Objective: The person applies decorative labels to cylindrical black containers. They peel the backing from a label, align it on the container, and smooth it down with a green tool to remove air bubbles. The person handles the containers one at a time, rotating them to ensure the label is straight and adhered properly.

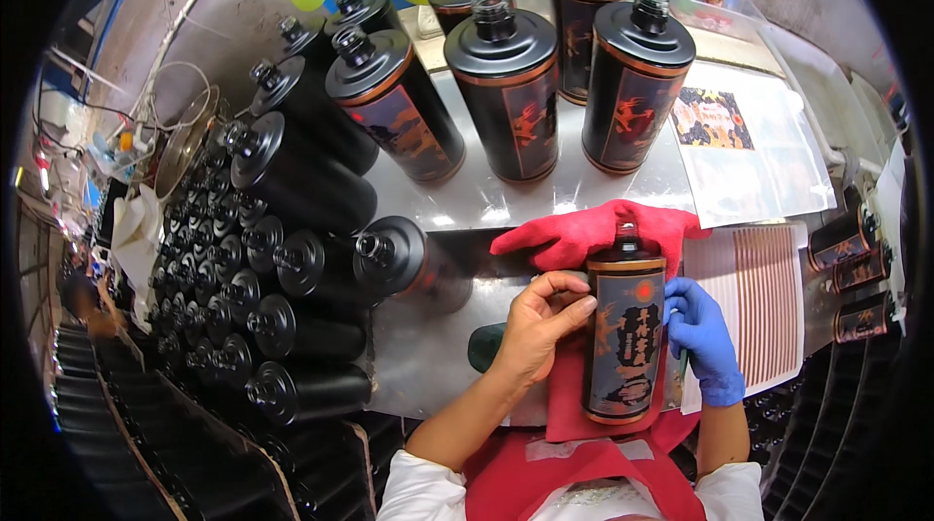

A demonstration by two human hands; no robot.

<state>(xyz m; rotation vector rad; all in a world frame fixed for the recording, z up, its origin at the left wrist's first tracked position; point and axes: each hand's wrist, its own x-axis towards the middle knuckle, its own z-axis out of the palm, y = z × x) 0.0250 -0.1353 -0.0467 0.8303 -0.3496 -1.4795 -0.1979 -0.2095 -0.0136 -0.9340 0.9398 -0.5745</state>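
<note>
1. While lying on bunched red cloth (pixel 564 237), neck pointing away from the body, set squarely between both hands: black cylindrical bottle (pixel 623 351) with a dark pictorial label (pixel 611 326) and copper-coloured bands (pixel 616 419) near shoulder and base.
2. Judging by label and bands already in place, probably at the stage of seating or smoothing label edges; loose film along the side neither confirmed nor ruled out by this view.
3. Next, likely calling for light, even pressure down both long edges, keeping the bottle from rolling.
4. Bare left hand (pixel 540 326): extended from lower left, thumb and forefinger bent toward each other in a near-pinch at the bottle's upper left side; too fine to tell about anything thin between.
5. Blue-gloved right hand (pixel 702 336): forearm steep, fingers curled in at the bottle's right side, just above a thin dark green object (pixel 683 365); grip on it unclear.
6. Farther right, white sheet with copper-brown stripes (pixel 749 302); beyond the cloth, upright labelled black bottles (pixel 501 98) on a grey metal surface (pixel 418 205); leftward, massed plain black bottles (pixel 302 180).
</note>
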